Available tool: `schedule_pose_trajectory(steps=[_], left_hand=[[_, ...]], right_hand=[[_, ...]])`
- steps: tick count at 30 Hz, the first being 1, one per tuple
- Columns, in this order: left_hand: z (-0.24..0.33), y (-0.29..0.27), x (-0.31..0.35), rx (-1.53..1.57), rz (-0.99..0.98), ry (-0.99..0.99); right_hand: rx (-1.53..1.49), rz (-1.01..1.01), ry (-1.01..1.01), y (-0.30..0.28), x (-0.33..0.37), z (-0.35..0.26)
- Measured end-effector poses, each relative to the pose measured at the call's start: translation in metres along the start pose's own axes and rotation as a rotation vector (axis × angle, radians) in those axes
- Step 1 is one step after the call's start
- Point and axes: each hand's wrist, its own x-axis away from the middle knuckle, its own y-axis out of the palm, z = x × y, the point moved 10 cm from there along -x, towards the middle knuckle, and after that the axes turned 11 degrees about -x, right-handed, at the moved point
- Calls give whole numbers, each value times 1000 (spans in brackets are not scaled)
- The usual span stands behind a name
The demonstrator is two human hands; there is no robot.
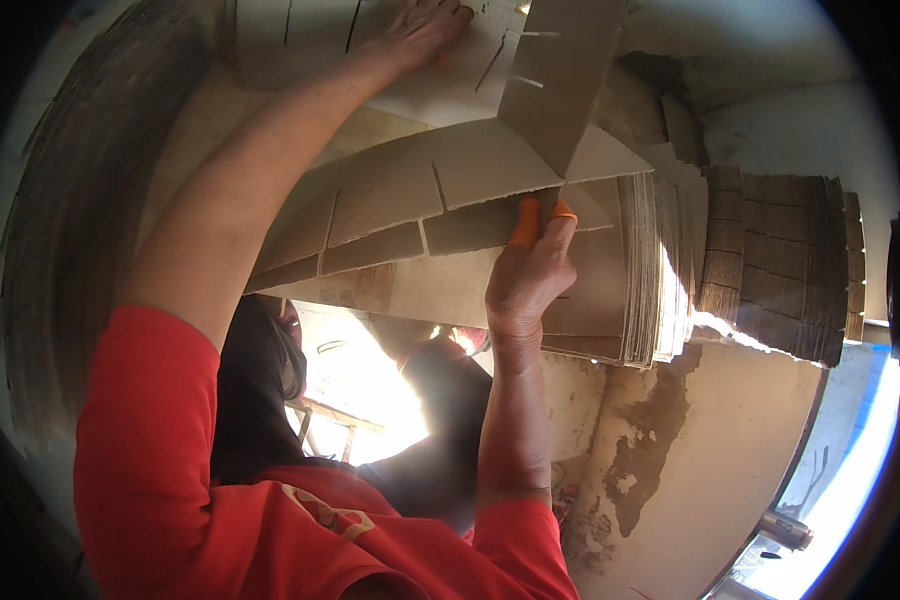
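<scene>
My right hand (535,265), with orange covers on its thumb and a finger, pinches the near edge of some slotted cardboard strips (490,165). These strips cross at an angle near my fingertips, and one upright cardboard piece (560,80) rises from the crossing. Far forward, at the top edge of the view, my left hand (430,30) is curled over a flat slotted cardboard sheet (370,85). Its fingertips are partly hidden, so what it grips cannot be made out.
A stack of cardboard sheets (640,270) stands right of my right hand, with bundled brown cardboard (775,260) beyond it. Another tall cardboard stack (80,210) lines the left side. Below the work surface are my legs and a brightly lit floor (360,385). A stained wall (700,430) is at lower right.
</scene>
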Motion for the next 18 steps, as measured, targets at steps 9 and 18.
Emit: schedule_pose_trajectory(steps=[9, 18], left_hand=[[-1, -15, 4, 65, 128, 121], [12, -48, 26, 463, -54, 128]], right_hand=[[-42, -4, -91, 1, -1, -9], [-21, -1, -131, -5, -2, -18]])
